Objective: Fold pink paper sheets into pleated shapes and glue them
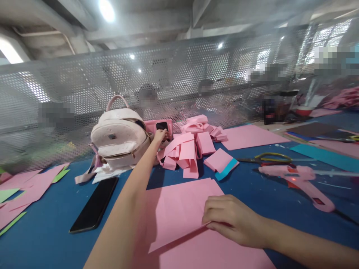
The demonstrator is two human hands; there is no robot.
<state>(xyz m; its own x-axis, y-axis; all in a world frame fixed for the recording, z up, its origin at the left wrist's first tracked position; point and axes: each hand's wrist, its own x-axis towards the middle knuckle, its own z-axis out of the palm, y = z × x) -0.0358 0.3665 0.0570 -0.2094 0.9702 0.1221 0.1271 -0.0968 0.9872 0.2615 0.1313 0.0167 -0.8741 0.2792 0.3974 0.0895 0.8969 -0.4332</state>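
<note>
Stretched far forward, my left hand has its fingers closed at the lower edge of a small black-screened phone. That phone stands up against a pink panel beside a white backpack. My right hand pinches the near edge of a pink sheet, thumb below and fingers on top. This edge is lifted slightly over another pink sheet lying beneath it. Folded pink strips are heaped just past the sheet, to the right of my left hand.
A larger black phone lies left of my forearm. On the right are a pink glue gun with a lit red light and yellow-handled scissors. Pink and green sheets cover the far left. A perforated metal screen borders the blue table.
</note>
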